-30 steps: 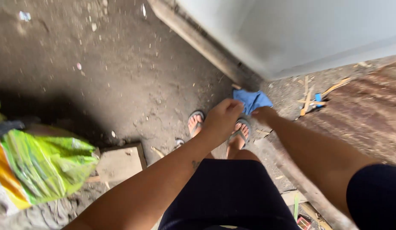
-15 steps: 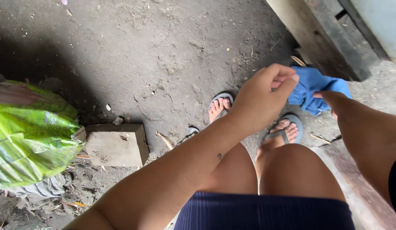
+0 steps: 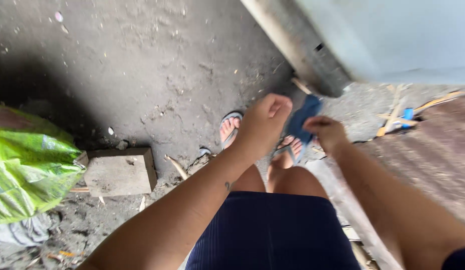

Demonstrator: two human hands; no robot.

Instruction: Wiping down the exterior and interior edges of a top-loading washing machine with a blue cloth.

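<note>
A blue cloth hangs between my hands above my feet. My right hand grips its lower right side. My left hand is curled just left of the cloth, thumb and fingers at its upper edge; whether it pinches the cloth I cannot tell. Below stand my feet in grey flip-flops on dirty ground, with my dark blue shorts at the bottom of the view.
A wooden block lies on the dirt floor at left, beside a green plastic sack. A grey wall with a wooden beam at its base runs along the upper right. Wood scraps lie at right.
My right hand has come up onto the blue cloth and closed on it, and the cloth now hangs narrower between both hands. The view has swung back toward the wall.
</note>
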